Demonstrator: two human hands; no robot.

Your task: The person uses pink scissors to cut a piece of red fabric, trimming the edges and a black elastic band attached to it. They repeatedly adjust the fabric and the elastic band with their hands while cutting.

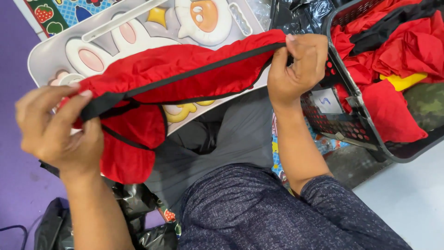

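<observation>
Two bare hands stretch a red garment point(185, 69) with black trim between them, seen from above.

At the lower left of the view, the left hand point(55, 127) is closed in a pinch on the black band at one end of the garment, thumb and fingers pressed together on the fabric. Higher up and to the right, the right hand point(293, 65) pinches the same band at its other end, fingers curled shut. The cloth hangs taut between the hands, above a white lap tray point(115, 37) printed with cartoon animals, and one fold droops below the left hand. Just beside the right hand stands a black plastic basket point(351, 125) heaped with more red cloth point(411, 46). Below, the person's grey trousers point(240, 134) show.
</observation>
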